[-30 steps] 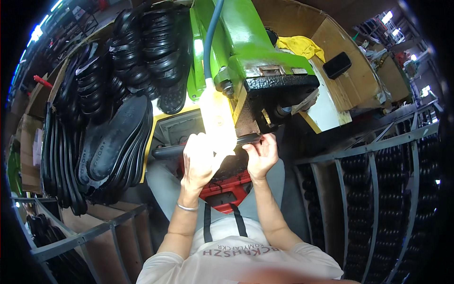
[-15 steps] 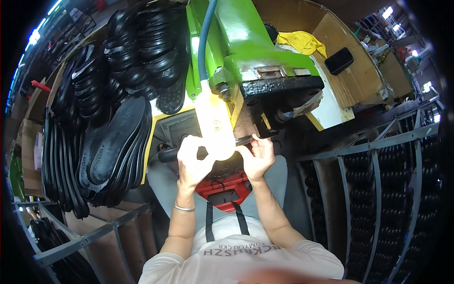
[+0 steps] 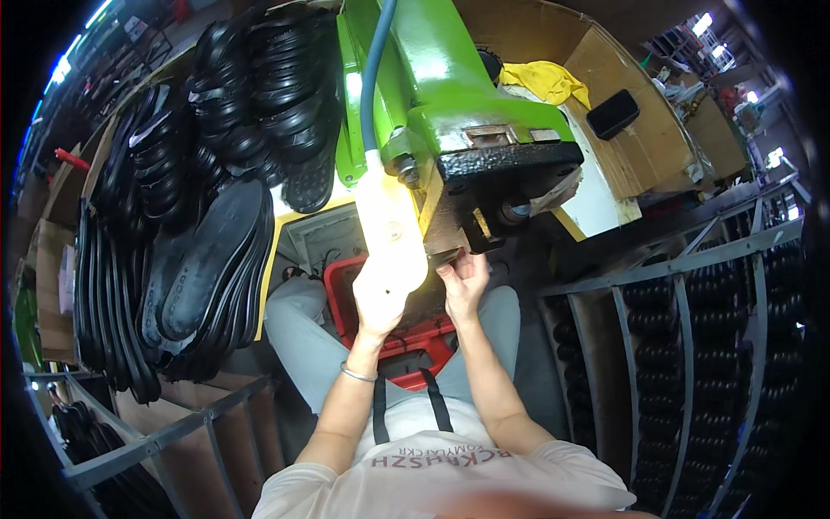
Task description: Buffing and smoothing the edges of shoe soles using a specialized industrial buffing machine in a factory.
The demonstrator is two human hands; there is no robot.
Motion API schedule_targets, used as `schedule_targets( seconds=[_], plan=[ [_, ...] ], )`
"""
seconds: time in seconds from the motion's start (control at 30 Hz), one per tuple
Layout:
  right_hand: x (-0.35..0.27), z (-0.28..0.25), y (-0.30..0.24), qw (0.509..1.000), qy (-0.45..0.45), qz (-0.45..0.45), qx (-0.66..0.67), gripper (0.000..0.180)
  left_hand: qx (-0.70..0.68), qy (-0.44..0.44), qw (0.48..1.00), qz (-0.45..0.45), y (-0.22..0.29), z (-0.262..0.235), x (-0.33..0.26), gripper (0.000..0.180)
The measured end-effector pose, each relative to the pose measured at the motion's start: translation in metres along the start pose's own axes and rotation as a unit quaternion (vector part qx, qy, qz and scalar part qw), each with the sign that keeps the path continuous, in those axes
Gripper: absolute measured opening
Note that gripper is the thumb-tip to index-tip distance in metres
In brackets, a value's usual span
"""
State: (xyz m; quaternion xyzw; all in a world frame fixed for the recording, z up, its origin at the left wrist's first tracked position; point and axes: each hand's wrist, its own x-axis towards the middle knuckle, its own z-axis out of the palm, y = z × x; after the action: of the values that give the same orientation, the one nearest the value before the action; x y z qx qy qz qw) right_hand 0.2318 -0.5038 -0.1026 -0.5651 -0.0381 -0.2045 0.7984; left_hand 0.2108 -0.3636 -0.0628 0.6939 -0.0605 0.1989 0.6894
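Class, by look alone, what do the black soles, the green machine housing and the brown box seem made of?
Black soles: probably rubber or plastic, satin; rounded moulded edges shine softly.
Green machine housing: likely painted metal, glossy; white highlights streak it.
Brown box: apparently cardboard, matte; its panels meet at a fold.

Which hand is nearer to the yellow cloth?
Right. In the picture, the right hand is below the cloth and to its left; the left hand is also below it but farther left, by the lamp.
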Motion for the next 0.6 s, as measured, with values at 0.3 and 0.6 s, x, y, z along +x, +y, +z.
schedule_targets(
  seconds=[0.3,0.6],
  plan=[
    [-0.041,-0.054,0.062,0.885,-0.054,0.36,0.288,0.054,-0.03,0.028,0.999,0.03,-0.012,0.013,-0.015,0.04],
    [0.023,-0.086,-0.039,0.982,0.116,0.068,-0.135,0.053,0.133,-0.002,0.983,0.125,0.002,-0.001,-0.003,0.044]
  ],
)
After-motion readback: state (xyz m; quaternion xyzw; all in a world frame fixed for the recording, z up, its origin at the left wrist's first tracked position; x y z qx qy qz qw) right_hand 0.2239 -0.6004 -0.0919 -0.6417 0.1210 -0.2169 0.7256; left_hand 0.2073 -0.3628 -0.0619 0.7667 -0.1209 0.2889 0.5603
